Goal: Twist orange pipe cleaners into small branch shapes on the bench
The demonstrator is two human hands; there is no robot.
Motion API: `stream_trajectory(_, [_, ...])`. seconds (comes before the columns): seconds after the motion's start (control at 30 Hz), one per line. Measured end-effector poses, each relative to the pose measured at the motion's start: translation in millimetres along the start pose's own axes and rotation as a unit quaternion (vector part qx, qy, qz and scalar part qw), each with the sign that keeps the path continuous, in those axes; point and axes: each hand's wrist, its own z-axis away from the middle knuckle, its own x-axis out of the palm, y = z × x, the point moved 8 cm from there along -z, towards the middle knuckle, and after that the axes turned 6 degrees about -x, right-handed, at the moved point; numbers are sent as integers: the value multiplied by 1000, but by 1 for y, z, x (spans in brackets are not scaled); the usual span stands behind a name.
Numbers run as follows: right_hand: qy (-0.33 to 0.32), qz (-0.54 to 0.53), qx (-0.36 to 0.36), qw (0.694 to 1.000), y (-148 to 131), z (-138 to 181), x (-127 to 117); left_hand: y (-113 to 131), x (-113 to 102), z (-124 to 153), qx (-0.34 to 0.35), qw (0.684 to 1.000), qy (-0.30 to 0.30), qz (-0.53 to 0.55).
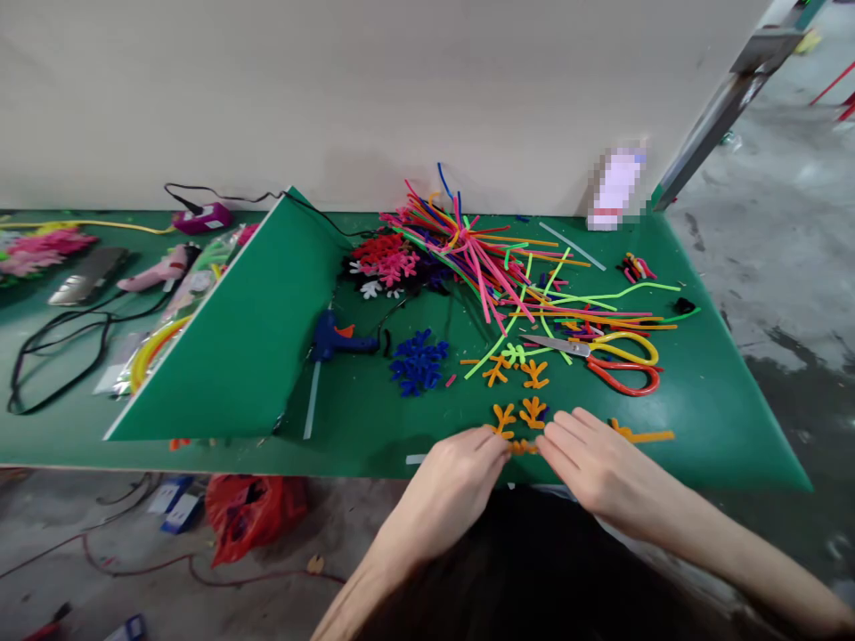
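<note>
My left hand [451, 485] and my right hand [594, 463] meet at the near edge of the green table [708, 401]. Between their fingertips they pinch a small orange pipe-cleaner piece [523, 447]. Just beyond lie two orange branched shapes [519, 415], and two more orange shapes [516, 371] a little farther off. A bent orange stem [641, 434] rests right of my right hand. Scissors with yellow and red handles [611, 361] lie farther right. A pile of blue shapes [418, 362] sits left of centre.
A heap of coloured pipe cleaners [494, 258] fills the back. A blue glue gun [340, 338] lies beside a slanted green divider board [247, 338]. Red and pink shapes [387, 258] sit behind it. Left of the board are a pink glue gun [160, 267], cables and packets.
</note>
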Motion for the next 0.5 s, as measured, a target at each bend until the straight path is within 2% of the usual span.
stream_trajectory(0.07, [-29, -143, -3, 989, 16, -2, -3, 8, 2, 5, 24, 996, -66, 50])
stream_trajectory(0.1, [-30, -243, 1, 970, 24, -2, -2, 10, -1, 7, 24, 993, -67, 97])
stream_trajectory(0.17, [-20, -397, 28, 917, 35, -3, 7, 5, -13, 8, -5, 981, -6, 192])
stream_trajectory(0.2, [-2, -427, 52, 903, 38, -2, 12, 0, -19, 9, -28, 973, 44, 224])
stream_trajectory(0.23, [14, -421, 82, 903, 39, -1, 18, -6, -23, 10, -49, 965, 97, 237])
stream_trajectory(0.27, [35, -383, 102, 918, 37, 0, 21, -12, -26, 12, -66, 960, 144, 230])
stream_trajectory(0.33, [66, -223, 110, 966, 24, 3, 18, -17, -23, 13, -82, 965, 185, 169])
stream_trajectory(0.37, [61, -124, 93, 986, 14, 3, 15, -18, -18, 12, -82, 973, 171, 130])
stream_trajectory(0.43, [9, 2, 29, 1000, -2, 1, 10, -15, -4, 8, -65, 992, 81, 66])
stream_trajectory(0.47, [-21, 11, -2, 1000, -5, 0, 8, -12, 3, 8, -49, 997, 18, 51])
stream_trajectory(0.5, [-50, -22, -27, 998, -4, 0, 6, -8, 8, 9, -30, 997, -42, 51])
